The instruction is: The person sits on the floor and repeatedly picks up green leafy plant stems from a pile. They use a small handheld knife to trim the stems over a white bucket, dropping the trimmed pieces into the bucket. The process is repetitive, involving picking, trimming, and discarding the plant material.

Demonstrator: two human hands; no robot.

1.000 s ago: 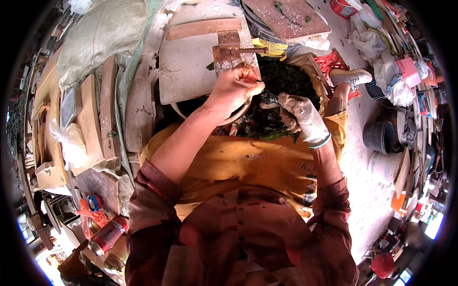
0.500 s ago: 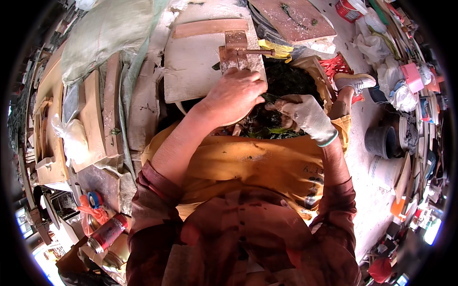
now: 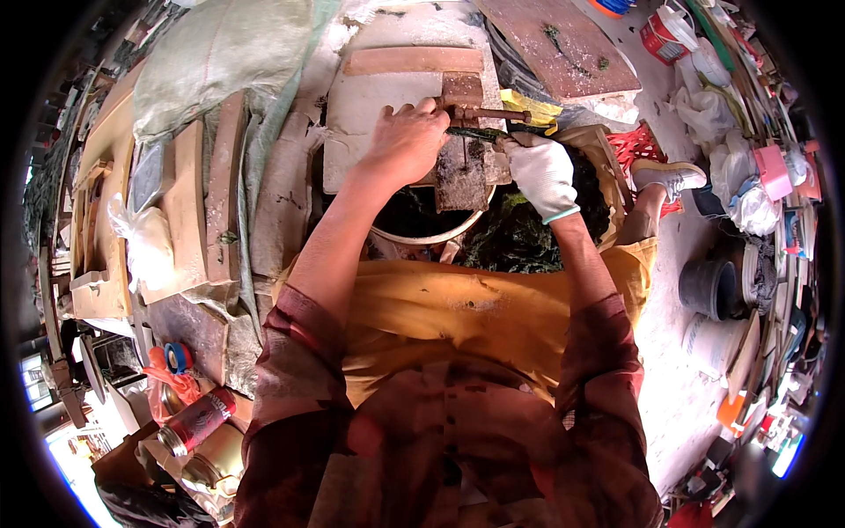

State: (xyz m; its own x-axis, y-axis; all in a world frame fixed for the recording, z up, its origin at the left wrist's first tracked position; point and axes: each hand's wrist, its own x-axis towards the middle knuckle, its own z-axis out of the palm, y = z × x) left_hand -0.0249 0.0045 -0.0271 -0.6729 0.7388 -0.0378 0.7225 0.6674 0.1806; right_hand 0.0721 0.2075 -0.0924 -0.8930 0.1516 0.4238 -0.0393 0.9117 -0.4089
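Note:
My bare left hand (image 3: 409, 141) and my white-gloved right hand (image 3: 532, 167) pinch opposite ends of a dark green seaweed strand (image 3: 475, 132). It stretches across a salt-crusted wooden piece (image 3: 458, 176) just below a rusty rod (image 3: 497, 116), which is mounted on a white board (image 3: 378, 97). Beneath the board is a round pale-rimmed container (image 3: 427, 238) with a dark interior. A heap of dark seaweed (image 3: 528, 242) fills the space to its right, inside a tan container edge (image 3: 603, 158). Orange cloth (image 3: 449, 317) covers my lap.
Planks (image 3: 176, 202) and a sack (image 3: 211, 62) lie left, above a red can (image 3: 198, 418). Reddish board (image 3: 554, 44), red plastic mesh (image 3: 634, 145), a leg with grey shoe (image 3: 664, 180), dark bucket (image 3: 704, 290) and red-white pail (image 3: 662, 35) are at the right.
Both hands have moved up onto the wooden piece and rod, lifting the strand out of the heap and stretching it across. The view has shifted, exposing more of the round container.

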